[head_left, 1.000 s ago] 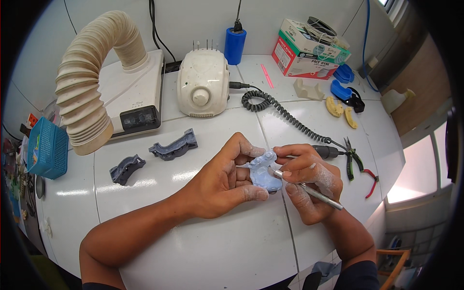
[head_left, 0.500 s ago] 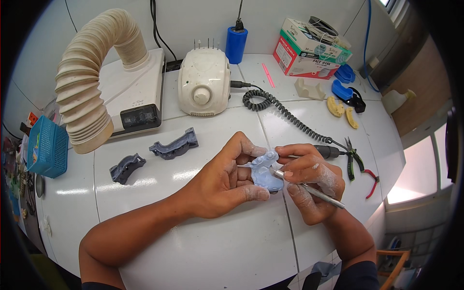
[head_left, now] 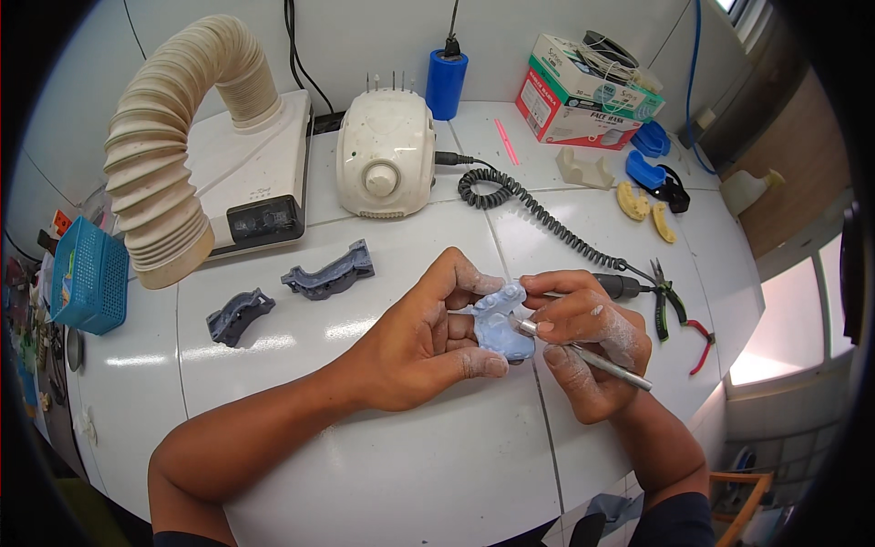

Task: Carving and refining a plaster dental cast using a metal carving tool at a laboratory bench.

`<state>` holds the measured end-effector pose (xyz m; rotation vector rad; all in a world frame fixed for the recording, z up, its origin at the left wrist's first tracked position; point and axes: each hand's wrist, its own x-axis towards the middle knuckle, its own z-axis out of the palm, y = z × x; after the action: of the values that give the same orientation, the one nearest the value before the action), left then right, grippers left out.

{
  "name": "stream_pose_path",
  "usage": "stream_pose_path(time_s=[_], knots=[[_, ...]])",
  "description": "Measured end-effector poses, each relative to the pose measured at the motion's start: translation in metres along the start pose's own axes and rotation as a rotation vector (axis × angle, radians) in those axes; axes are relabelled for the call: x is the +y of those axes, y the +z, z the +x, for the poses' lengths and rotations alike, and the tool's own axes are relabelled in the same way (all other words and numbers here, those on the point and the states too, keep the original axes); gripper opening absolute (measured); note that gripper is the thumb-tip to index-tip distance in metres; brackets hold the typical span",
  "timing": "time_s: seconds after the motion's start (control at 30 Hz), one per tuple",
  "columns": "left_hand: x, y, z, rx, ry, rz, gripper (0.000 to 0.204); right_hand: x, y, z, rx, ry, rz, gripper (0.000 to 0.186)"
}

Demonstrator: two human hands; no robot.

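Above the middle of the table, my left hand [head_left: 415, 346] is closed around a pale blue dental cast [head_left: 506, 339], with the thumb along its near edge. My right hand [head_left: 606, 342] grips a slim silver metal hand tool [head_left: 612, 366] like a pen. The tool's front end meets the inner side of the cast; its very tip is too small to make out. White dust coats the fingers of both hands. Beyond my right hand lies a dark rotary handpiece [head_left: 618, 286], partly hidden by the fingers, on a coiled black cord [head_left: 556, 217].
Two dark grey dental model pieces [head_left: 330, 271] lie left of my hands. Behind stand a white drill control unit [head_left: 383, 155] and a dust extractor with a ribbed hose [head_left: 150, 173]. Pliers [head_left: 673, 310], yellow casts [head_left: 631, 201] and stacked boxes [head_left: 579, 100] are on the right.
Almost nothing differs. The silver tool and my right hand have shifted very slightly; the cast stays in the same place in my left hand.
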<state>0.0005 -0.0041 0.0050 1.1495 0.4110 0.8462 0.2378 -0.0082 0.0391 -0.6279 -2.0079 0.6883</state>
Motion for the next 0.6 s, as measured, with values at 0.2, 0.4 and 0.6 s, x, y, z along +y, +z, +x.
stream_pose_path(time_s=[0.2,0.4,0.6], knots=[[-0.0014,-0.0002,0.0003,-0.006,0.011,-0.025,0.052,0.0003,0.0009,-0.0009,0.018,0.016,-0.020,0.014],[0.0000,-0.0003,-0.0003,-0.008,0.004,-0.013,0.052,0.0004,-0.0019,0.0003,-0.015,-0.002,-0.002,0.013],[-0.0019,-0.0001,0.0002,0.000,0.004,0.001,0.056,0.0003,-0.0014,0.0000,-0.009,0.011,-0.009,0.014]])
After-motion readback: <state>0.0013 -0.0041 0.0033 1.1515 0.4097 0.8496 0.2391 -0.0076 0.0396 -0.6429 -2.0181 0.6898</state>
